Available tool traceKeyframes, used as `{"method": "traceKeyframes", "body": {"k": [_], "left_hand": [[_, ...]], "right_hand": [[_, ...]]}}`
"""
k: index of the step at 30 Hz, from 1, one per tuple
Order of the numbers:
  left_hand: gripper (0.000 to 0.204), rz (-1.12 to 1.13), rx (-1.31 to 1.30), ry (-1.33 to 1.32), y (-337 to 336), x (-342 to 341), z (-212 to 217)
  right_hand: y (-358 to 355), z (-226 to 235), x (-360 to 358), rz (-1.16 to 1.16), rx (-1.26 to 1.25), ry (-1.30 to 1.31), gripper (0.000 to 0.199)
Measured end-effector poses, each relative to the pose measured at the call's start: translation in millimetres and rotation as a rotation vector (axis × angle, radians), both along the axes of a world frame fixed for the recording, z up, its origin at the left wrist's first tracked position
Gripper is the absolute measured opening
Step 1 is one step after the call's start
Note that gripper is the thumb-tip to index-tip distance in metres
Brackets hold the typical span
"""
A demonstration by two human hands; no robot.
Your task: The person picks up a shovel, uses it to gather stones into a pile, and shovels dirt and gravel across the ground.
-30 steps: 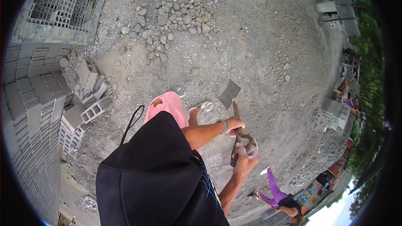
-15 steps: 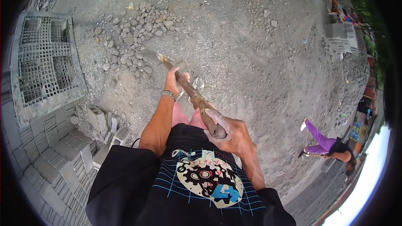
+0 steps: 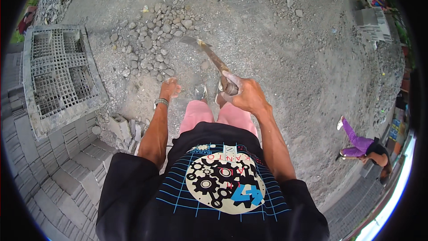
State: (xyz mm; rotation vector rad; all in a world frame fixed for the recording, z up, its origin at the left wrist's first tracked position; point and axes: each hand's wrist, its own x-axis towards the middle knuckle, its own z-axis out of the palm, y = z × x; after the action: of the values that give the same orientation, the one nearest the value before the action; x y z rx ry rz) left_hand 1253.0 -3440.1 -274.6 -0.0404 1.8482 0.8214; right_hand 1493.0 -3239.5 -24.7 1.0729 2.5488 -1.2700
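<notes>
The right grip (image 3: 246,94), its skin dusted pale, wraps around the near end of a long-handled shovel with a brown wooden shaft and a flat grey metal blade (image 3: 215,59). The shaft slants forward and leftward in front of the person's shins; the blade lies near the right-hand border of a heap of rounded grey stones (image 3: 154,35), though whether it touches the grey gravelly ground (image 3: 303,85) cannot be told. The left grip (image 3: 169,90) is apart from the shaft, fingers loosely bent and free, a pale banded bracelet (image 3: 161,102) at its wrist. Between the forearms are pink knee-length legwear (image 3: 196,114) and a black printed T-shirt (image 3: 223,223). Along the ground's left edge stand a grey latticed concrete panel (image 3: 63,73) and stacked grey concrete blocks (image 3: 67,174), with broken block pieces (image 3: 119,127) just beside them. Toward the ground's right edge, well apart, are a co-worker in purple trousers (image 3: 359,142) and, farther forward, a pale block pile (image 3: 373,23).
</notes>
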Motion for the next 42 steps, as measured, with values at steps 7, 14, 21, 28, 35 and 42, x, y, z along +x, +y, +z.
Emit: {"method": "traceKeyframes", "body": {"k": [7, 14, 21, 28, 35, 42], "left_hand": [[0.027, 0.351, -0.093, -0.010, -160.3, 6.6, -38.6], [0.026, 0.647, -0.129, -0.039, -247.8, 14.3, -46.3], [0.024, 0.944, 0.068, 0.014, -205.8, 36.9, -28.9], [0.025, 1.215, 0.060, -0.094, -222.5, 90.6, -31.8], [0.022, 1.472, -0.044, -0.061, -203.6, 90.2, -16.4], [0.025, 1.312, -0.121, -0.012, -140.4, 47.5, 1.9]], "right_hand": [[43.6, -9.8, -30.3, -0.138, 0.010, 0.155, 0.055], [51.0, 11.0, -78.5, -0.255, -0.100, 0.112, 0.033], [71.1, 25.0, -148.0, -0.125, -0.045, 0.085, 0.015], [100.5, 34.6, -239.2, 0.056, 0.042, 0.071, 0.022], [150.4, 26.4, -305.8, 0.100, 0.054, 0.028, 0.025], [219.7, 16.6, -329.8, 0.129, -0.004, 0.007, 0.025]]}}
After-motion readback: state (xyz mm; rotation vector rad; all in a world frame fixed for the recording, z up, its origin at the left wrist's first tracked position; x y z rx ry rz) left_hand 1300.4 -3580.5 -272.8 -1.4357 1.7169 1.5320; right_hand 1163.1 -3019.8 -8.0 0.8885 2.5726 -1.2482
